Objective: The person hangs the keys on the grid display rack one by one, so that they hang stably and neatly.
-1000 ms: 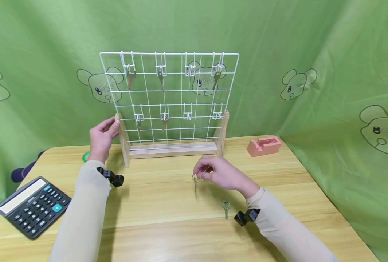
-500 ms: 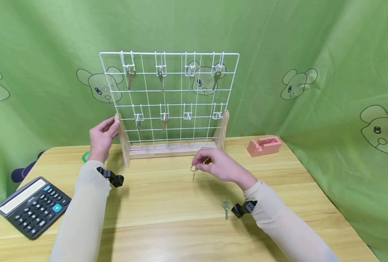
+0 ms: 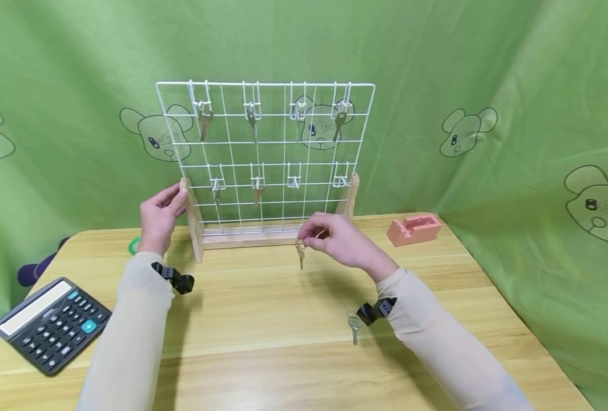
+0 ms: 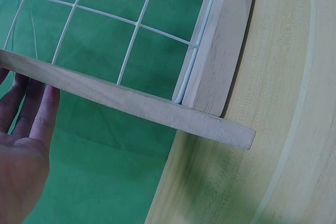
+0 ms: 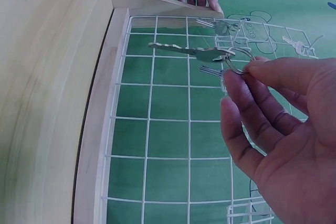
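Note:
My right hand (image 3: 334,240) pinches the split ring of a key (image 3: 301,257) between thumb and forefinger, and the key (image 5: 194,52) dangles in front of the white wire grid rack (image 3: 283,208). At the rack's left side my left hand (image 3: 161,214) holds the upper end of the wooden upright (image 4: 131,103); some fingertips are hidden behind it. Keys hang from all hooks of the rack's top row and from the two left hooks of the lower row. The two right lower hooks (image 3: 294,181) carry no key. Another key (image 3: 354,328) with a ring lies on the table.
A black calculator (image 3: 54,325) lies at the table's left. A pink tape dispenser (image 3: 414,229) stands at the back right. Behind the left wrist is a green ring (image 3: 135,246). A green curtain (image 3: 411,57) closes off the back and right.
My right hand has risen and moved away from me towards the rack, carrying the key by its ring. The left hand keeps its place on the upright.

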### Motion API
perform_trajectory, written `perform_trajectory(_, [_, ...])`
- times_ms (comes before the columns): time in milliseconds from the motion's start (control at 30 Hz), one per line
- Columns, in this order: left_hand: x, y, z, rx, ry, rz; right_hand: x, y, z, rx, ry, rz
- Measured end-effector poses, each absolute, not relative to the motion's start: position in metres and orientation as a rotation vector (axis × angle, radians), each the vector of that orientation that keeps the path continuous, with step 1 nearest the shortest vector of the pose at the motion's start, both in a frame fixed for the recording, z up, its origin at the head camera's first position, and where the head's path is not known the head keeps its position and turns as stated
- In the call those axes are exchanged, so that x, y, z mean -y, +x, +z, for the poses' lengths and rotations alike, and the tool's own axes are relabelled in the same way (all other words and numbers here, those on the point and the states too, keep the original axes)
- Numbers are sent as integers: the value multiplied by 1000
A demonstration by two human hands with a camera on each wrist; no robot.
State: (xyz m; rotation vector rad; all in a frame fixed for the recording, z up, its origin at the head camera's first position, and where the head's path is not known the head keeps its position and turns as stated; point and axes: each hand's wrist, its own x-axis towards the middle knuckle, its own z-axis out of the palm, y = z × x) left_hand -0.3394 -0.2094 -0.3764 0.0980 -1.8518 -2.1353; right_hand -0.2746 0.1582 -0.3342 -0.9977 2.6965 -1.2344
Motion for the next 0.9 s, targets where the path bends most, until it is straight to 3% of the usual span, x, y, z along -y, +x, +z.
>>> perform_trajectory(900, [210, -340, -378, 1871, 82, -2119, -146, -294, -314, -2754, -863, -1454])
